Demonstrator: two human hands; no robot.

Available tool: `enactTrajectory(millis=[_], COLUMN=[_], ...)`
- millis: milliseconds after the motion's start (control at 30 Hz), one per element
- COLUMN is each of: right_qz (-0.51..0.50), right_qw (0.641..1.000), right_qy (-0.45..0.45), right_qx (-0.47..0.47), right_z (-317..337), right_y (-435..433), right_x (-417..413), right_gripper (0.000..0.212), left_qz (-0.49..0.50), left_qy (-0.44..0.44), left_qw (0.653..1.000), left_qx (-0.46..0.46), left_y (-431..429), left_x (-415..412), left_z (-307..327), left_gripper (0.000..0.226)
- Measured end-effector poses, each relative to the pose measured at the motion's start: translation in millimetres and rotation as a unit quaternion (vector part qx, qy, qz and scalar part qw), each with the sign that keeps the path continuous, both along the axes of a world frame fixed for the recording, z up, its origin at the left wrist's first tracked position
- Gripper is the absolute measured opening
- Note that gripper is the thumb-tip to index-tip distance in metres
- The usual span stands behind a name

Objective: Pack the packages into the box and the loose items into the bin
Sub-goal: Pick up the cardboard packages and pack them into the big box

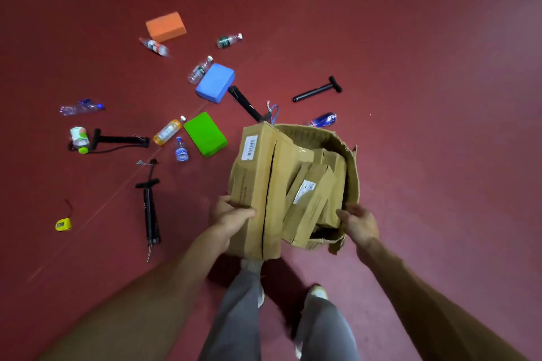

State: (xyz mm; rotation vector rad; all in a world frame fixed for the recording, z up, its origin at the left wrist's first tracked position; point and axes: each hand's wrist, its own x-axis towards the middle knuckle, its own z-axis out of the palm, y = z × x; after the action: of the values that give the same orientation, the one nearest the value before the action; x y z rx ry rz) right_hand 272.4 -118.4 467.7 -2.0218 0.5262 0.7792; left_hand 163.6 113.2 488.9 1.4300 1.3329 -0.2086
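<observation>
A worn open cardboard box (350, 161) stands on the red floor in front of me. A long brown package (258, 184) with a barcode label leans over the box's left side, and my left hand (231, 215) grips its near end. Smaller packages (311, 199) lie tilted inside the box. My right hand (359, 221) rests with fingers apart against the box's near right rim, holding nothing. No bin is in view.
Loose items lie scattered on the floor to the left and behind: orange (165, 26), blue (215, 82) and green (205, 134) foam blocks, several plastic bottles, several black hand pumps (149, 214), a yellow tape measure (63, 224). My legs stand below the box.
</observation>
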Motion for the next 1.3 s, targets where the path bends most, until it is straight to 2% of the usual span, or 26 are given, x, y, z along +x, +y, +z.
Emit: enactTrajectory(millis=[100,167,233,400,467,533,600,667,733,800,900,967,1067,1133,1200,1267,1300], right_qz=[0.019,0.004,-0.008,0.012,-0.014,-0.04,-0.09,-0.12,-0.116,-0.1,-0.07,-0.053,-0.044,-0.006,0.046,0.137,0.189], right_qw=[0.999,0.999,0.996,0.986,0.983,0.981,0.979,0.977,0.98,0.983,0.987,0.985,0.983,0.987,0.993,0.988,0.975], right_qy=[0.033,0.05,0.079,0.14,0.165,0.181,0.182,0.167,0.148,0.127,0.102,0.096,0.097,0.087,0.073,0.056,0.044], right_qx=[-0.015,-0.019,-0.029,-0.085,-0.086,-0.058,-0.002,0.05,0.072,0.088,0.106,0.135,0.153,0.133,0.083,-0.03,-0.106], right_z=[-35.9,-69.6,-109.0,-221.2,-260.5,-294.6,-313.5,-321.7,-317.9,-307.7,-289.5,-280.3,-287.6,-299.8,-315.0,-325.0,-328.3], right_y=[18.1,25.4,31.3,37.9,39.2,41.1,42.4,41.6,36.1,27.1,15.2,11.3,13.4,19.7,24.8,27.3,28.2], right_x=[6.7,12.4,15.4,12.6,7.3,2.9,2.2,3.0,6.4,15.2,39.1,63.9,101.5,117.8,124.3,126.6,127.2], right_gripper=[0.045,0.048,0.052,0.079,0.095,0.108,0.103,0.083,0.067,0.06,0.071,0.067,0.07,0.056,0.05,0.046,0.046], left_qz=[-0.034,-0.054,-0.069,-0.092,-0.104,-0.112,-0.122,-0.128,-0.126,-0.107,-0.106,-0.111,-0.112,-0.145,-0.19,-0.209,-0.208], left_qy=[0.037,0.061,0.073,0.051,0.055,0.065,0.074,0.084,0.082,0.074,0.061,0.046,0.009,-0.025,-0.011,0.037,0.06], left_qw=[0.999,0.997,0.995,0.994,0.993,0.991,0.988,0.986,0.986,0.99,0.99,0.99,0.992,0.989,0.982,0.976,0.973], left_qx=[-0.006,0.008,0.014,0.017,0.026,0.043,0.054,0.065,0.065,0.057,0.066,0.074,0.049,0.009,0.002,0.047,0.08], left_y=[18.2,29.4,37.3,44.7,45.9,45.1,44.6,46.2,49.5,54.0,58.7,62.4,67.8,67.1,62.9,56.2,52.2], left_x=[16.1,26.1,36.6,61.9,72.0,78.2,80.6,81.3,83.3,86.0,97.2,110.3,134.6,147.2,155.1,161.5,163.9], left_z=[-48.5,-81.7,-114.7,-197.3,-228.9,-256.7,-277.8,-290.6,-293.1,-292.0,-278.0,-274.2,-283.7,-298.2,-318.0,-337.4,-345.4], left_gripper=[0.064,0.078,0.082,0.069,0.078,0.096,0.098,0.088,0.083,0.079,0.078,0.076,0.057,0.053,0.053,0.044,0.039])
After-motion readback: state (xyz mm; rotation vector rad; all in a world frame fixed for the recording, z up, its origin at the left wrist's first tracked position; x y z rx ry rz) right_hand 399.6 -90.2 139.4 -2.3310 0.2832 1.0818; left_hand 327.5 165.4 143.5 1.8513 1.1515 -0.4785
